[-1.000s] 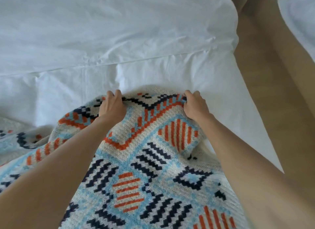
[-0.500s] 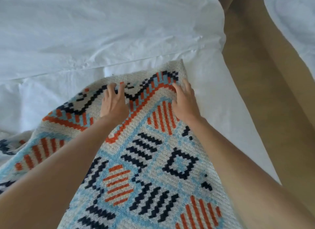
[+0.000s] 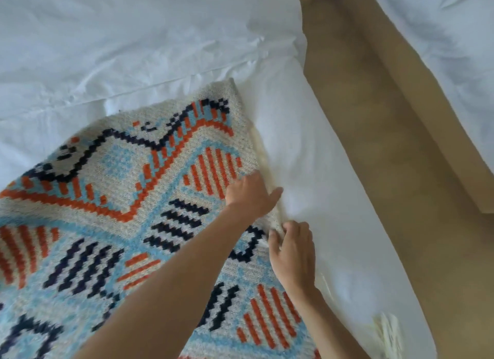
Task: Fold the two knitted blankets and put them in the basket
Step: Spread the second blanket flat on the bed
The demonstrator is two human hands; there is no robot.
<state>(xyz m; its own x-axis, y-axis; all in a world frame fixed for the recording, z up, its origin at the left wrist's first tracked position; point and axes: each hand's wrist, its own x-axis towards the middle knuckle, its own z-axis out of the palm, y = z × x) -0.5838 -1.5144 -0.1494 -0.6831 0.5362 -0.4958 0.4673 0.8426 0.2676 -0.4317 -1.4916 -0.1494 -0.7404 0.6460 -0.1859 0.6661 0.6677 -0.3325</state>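
My right fingers (image 3: 275, 235) pinch the blanket's (image 3: 115, 176) fringed right edge, my left hand (image 3: 251, 195) lying flat and open just above on the same edge; the blanket is spread across the white bed (image 3: 133, 43), beside tan floor (image 3: 374, 144).

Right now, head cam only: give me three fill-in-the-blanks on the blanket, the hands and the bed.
1. The patterned knitted blanket lies spread on a ____ bed sheet.
2. Both hands work at the blanket's ____ edge, seen from the camera.
3. The right hand is ____ to the camera than the left hand.

Missing words: white; right; nearer
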